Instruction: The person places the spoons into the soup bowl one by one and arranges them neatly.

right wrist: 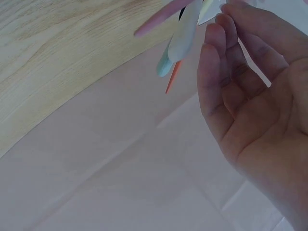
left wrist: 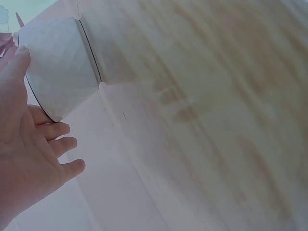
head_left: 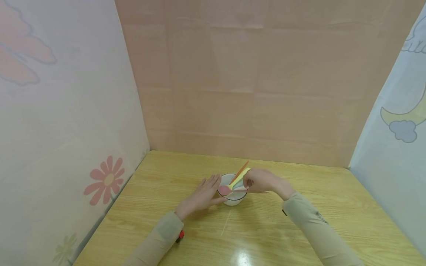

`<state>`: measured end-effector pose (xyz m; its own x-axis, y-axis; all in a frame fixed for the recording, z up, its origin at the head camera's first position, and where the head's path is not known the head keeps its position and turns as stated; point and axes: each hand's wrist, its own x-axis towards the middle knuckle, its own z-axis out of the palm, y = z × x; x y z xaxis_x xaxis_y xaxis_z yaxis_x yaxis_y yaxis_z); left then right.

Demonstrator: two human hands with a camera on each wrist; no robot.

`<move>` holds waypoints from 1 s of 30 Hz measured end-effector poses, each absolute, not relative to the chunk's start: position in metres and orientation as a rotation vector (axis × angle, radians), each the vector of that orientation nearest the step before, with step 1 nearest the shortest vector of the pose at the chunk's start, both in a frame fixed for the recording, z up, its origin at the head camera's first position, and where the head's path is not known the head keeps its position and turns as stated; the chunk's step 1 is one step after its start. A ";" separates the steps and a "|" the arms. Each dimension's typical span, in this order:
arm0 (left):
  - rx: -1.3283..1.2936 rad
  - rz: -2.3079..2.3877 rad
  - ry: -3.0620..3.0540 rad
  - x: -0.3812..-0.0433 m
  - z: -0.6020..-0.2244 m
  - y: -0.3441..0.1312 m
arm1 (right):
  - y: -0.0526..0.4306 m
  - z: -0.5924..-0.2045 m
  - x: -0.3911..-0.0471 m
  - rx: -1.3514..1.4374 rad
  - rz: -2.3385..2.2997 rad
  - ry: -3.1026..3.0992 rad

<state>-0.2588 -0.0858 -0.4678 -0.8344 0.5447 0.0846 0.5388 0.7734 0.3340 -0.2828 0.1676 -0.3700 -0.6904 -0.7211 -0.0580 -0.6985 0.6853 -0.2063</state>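
A white bowl (head_left: 234, 201) with a dark rim stands on the table, several utensils leaning in it. My left hand (head_left: 203, 194) rests against its left side, fingers extended and thumb along the near side; the left wrist view shows the bowl's faceted wall (left wrist: 60, 67) beside the thumb. Across the rim lies a pink spoon (head_left: 224, 190). Behind it are a yellow spoon (head_left: 240, 177), an orange utensil (head_left: 244, 166), and white (right wrist: 185, 38) and pale blue (right wrist: 165, 66) handles. My right hand (head_left: 261, 180) is at the bowl's right rim, fingers bent, thumb near the fingertips; anything pinched is hidden.
The wooden table (head_left: 159, 173) ends at a beige back wall covering (head_left: 213, 111). Patterned white panels (head_left: 83, 129) stand at left and right. A red and black piece (head_left: 180, 235) sits at the left sleeve's cuff.
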 end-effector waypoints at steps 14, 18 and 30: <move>0.919 0.527 2.962 -0.257 -0.463 -0.087 | 0.201 -0.363 -0.280 -1.133 -0.439 2.760; 0.918 0.530 2.958 -0.258 -0.463 -0.088 | 0.213 -0.362 -0.277 -1.119 -0.490 2.759; 0.913 0.530 2.951 -0.257 -0.465 -0.086 | 0.240 -0.371 -0.268 -1.054 -0.598 2.790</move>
